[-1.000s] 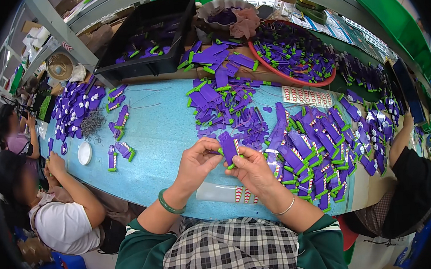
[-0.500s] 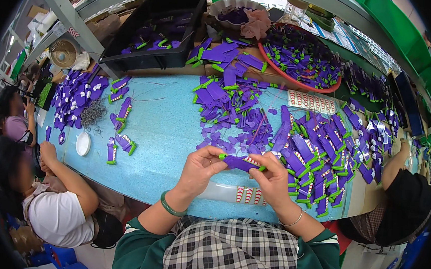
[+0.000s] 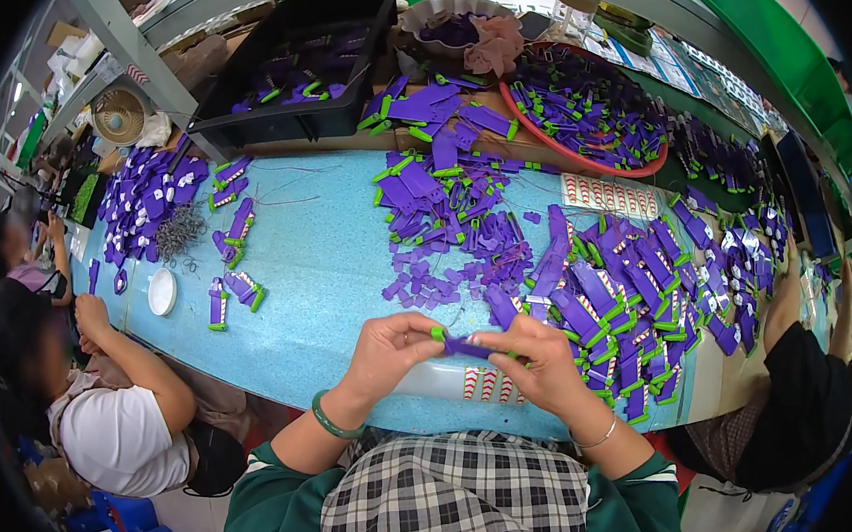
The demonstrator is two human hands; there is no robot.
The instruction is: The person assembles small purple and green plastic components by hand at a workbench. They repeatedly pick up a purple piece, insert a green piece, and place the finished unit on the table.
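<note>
Between my two hands, above the near edge of the table, is a purple plastic part with green ends (image 3: 468,349). My left hand (image 3: 387,360) pinches its left green end between thumb and fingers. My right hand (image 3: 540,369) grips the other end, its fingertips covering much of that side. The part is now turned narrow side up, so its striped face is hidden. Just below it lies a clear strip of red-and-white chevron stickers (image 3: 485,385). Right of my right hand spreads a heap of similar purple parts (image 3: 596,312) with green ends and striped stickers.
Small purple pieces (image 3: 425,278) lie beyond my hands. A black tray (image 3: 288,126) and a red-rimmed basket (image 3: 591,167) stand at the back. A sticker sheet (image 3: 611,195) lies right, a white dish (image 3: 162,292) left. Co-workers sit at both sides, one in a white shirt (image 3: 123,433).
The purple part has been tilted in my fingers, so its striped side no longer shows. My right hand has shifted slightly rightward and bunched over its end. The view has moved a little.
</note>
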